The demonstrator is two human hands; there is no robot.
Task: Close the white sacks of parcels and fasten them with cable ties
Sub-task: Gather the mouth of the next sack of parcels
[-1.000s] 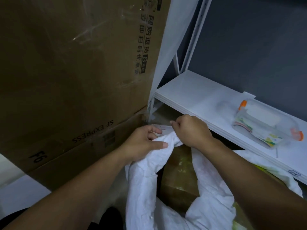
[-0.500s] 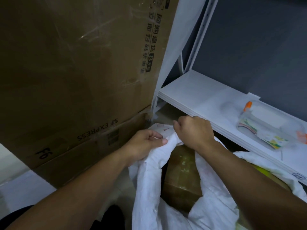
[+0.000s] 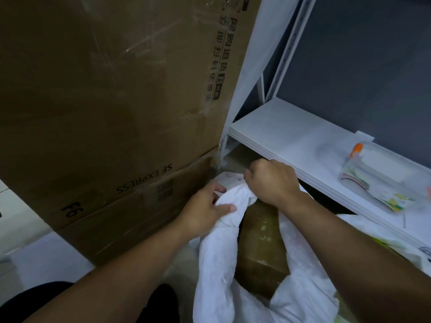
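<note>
Two brown cardboard boxes (image 3: 105, 101) are stacked at the left, the lower one printed "SF EXPRESS". One left hand (image 3: 205, 213) reaches forward with the forearm low, thumb laid across and fingers curled round a bunched fold of the one white woven sack (image 3: 217, 264). The sack stands below the shelf's front edge, its mouth gaping over one brown taped parcel (image 3: 261, 248). One right hand (image 3: 272, 180), knuckles up, is fisted tight on the sack's rim just beside the left. One white metal shelf (image 3: 291, 141) carries one clear plastic bottle with an orange cap (image 3: 373, 180), lying on its side.
</note>
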